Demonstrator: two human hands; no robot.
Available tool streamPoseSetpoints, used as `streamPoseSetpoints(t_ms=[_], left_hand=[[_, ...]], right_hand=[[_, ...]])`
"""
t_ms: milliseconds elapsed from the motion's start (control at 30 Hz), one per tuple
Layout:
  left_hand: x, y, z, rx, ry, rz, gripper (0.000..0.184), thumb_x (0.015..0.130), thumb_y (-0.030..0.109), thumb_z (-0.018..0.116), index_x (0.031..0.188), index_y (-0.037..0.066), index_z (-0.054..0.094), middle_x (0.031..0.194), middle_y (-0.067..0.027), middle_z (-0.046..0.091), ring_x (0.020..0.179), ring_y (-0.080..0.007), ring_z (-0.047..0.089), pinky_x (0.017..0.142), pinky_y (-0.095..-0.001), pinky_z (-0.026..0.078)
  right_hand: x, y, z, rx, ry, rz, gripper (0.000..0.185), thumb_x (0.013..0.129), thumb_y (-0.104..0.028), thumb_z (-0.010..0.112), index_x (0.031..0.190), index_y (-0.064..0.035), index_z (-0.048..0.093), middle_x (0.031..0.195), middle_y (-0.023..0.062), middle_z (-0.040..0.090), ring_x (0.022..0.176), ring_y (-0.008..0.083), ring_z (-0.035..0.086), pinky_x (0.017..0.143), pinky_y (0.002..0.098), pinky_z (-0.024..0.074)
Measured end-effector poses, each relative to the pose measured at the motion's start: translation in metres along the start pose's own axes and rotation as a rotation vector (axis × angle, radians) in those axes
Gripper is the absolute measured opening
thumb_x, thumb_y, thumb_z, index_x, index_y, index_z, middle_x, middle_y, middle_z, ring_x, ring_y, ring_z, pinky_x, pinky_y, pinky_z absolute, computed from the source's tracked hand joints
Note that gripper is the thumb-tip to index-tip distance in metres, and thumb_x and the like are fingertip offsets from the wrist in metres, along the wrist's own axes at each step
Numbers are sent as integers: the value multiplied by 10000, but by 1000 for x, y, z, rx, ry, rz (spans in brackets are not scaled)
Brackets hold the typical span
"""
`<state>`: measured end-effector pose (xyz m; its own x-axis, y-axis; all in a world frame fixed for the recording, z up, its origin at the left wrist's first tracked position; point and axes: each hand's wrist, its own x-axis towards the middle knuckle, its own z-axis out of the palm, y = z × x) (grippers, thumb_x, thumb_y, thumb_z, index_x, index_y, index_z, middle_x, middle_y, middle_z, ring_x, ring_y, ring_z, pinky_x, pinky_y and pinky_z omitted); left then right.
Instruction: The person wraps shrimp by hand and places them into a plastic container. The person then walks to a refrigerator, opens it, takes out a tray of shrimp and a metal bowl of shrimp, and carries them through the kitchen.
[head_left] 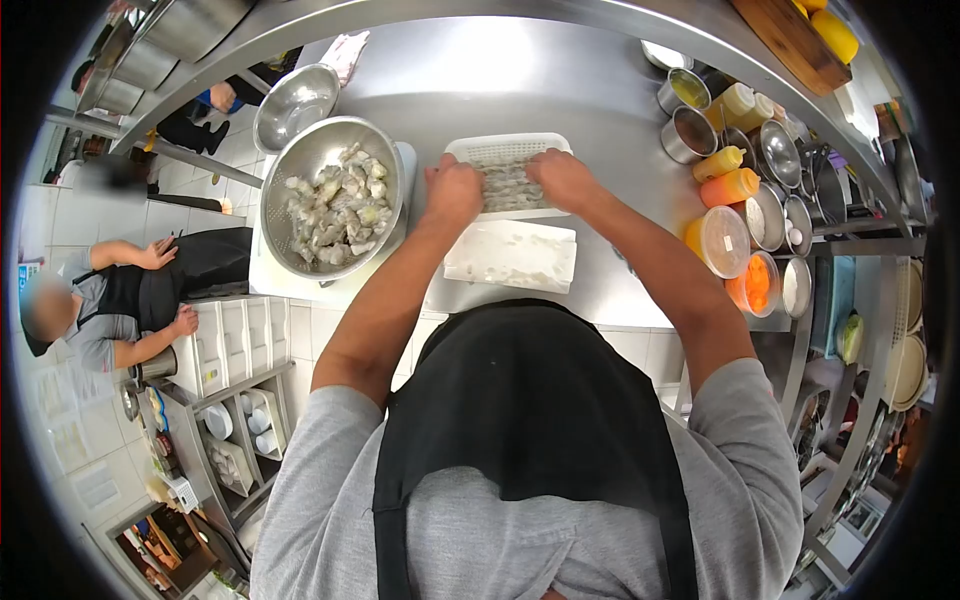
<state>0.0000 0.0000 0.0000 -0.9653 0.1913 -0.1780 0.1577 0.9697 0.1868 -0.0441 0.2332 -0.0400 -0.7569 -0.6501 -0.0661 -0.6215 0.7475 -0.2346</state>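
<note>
A white perforated basket (508, 142) stands on the steel counter in front of me, with rows of peeled grey shrimp (510, 187) in it. My left hand (455, 190) is at the basket's left end, its fingers curled closed against the shrimp's edge. At the right end, my right hand (562, 180) reaches over the rim with its fingers bent together beside the shrimp. What either hand pinches is hidden. Nearer to me lies a white rectangular tray (510, 255) with wet marks on it. To the left, a steel colander (272, 210) contains more shrimp (340, 210).
Behind the colander sits a steel bowl (297, 105). Sauce bottles (730, 187), lidded tubs (718, 242) and small metal pots (690, 135) crowd the counter's right side. An overhead shelf (420, 25) spans the back. At left, a co-worker (120, 300) stands near a white bin (235, 345).
</note>
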Motion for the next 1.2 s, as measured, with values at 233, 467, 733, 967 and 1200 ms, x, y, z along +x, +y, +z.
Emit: streamPoseSetpoints(t_ms=[233,467,733,967,1200], left_hand=[[-1,1,0,-159,470,185,294,843,3,666,1068,101,827,947,-109,769,1029,-336,657,907,-470,521],[-96,29,-59,-567,444,262,234,898,44,700,1110,46,798,969,-161,769,961,-379,707,871,-463,566],[-106,-74,-196,-571,755,4,253,992,104,699,1222,41,785,1019,-81,799,844,-143,721,743,-321,576],[-93,-178,-201,-220,704,-253,302,932,212,699,1199,116,800,963,-181,785,888,-365,761,819,-454,608],[-54,-207,-87,166,389,12,172,852,171,706,806,23,780,966,-208,752,999,-375,699,1055,-487,485]], right_hand=[[6,17,-42,273,166,198,231,916,-43,615,1056,-104,789,1116,128,734,1098,361,676,930,463,573],[17,5,-43,314,211,183,243,965,-104,612,1141,-101,781,1166,157,735,1135,377,662,957,490,557],[-5,-40,-51,278,314,193,295,946,-159,694,1227,-92,755,1210,170,726,1211,373,642,1030,483,536],[-29,-31,-78,643,512,303,283,953,-134,728,1228,-74,755,1169,156,729,1000,299,718,855,376,588],[-71,-68,-70,689,394,249,239,946,-97,741,1178,-51,772,1119,147,730,936,261,715,823,367,590]])
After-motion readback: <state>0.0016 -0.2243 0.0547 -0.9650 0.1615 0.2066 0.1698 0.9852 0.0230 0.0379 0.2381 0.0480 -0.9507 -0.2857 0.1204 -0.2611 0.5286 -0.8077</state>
